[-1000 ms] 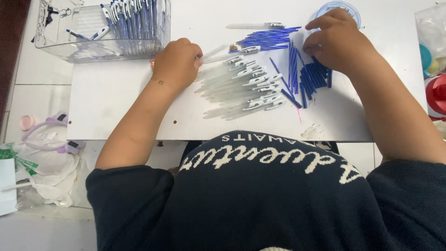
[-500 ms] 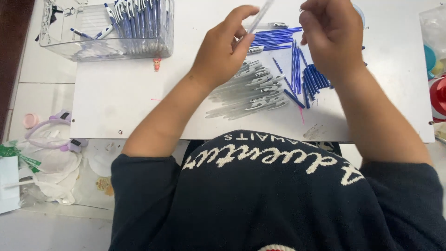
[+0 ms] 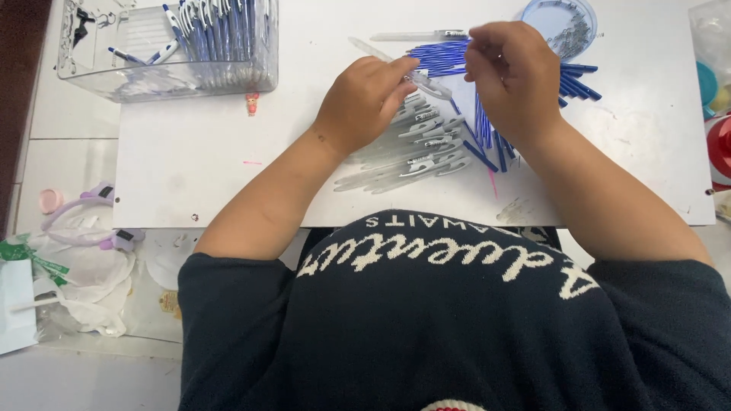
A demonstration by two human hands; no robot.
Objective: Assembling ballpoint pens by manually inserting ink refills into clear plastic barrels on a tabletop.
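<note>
My left hand (image 3: 364,99) pinches a clear pen barrel (image 3: 390,62) that slants up to the left above the white board (image 3: 198,167). My right hand (image 3: 512,76) is curled close beside it, fingers closed near the barrel's lower end; what it holds is hidden. Under both hands lies a heap of clear pen barrels with clips (image 3: 415,148). Blue refills (image 3: 487,141) are spread to the right of that heap and behind my hands.
A clear plastic box (image 3: 171,46) with assembled blue-and-white pens stands at the back left. A round clear lid with small metal parts (image 3: 562,23) sits at the back right. Plastic bags and a purple item (image 3: 76,228) lie off the board's left edge.
My left hand lifted a clear barrel from the heap and brought it toward my right hand. My right hand left the blue refills and rose to meet it.
</note>
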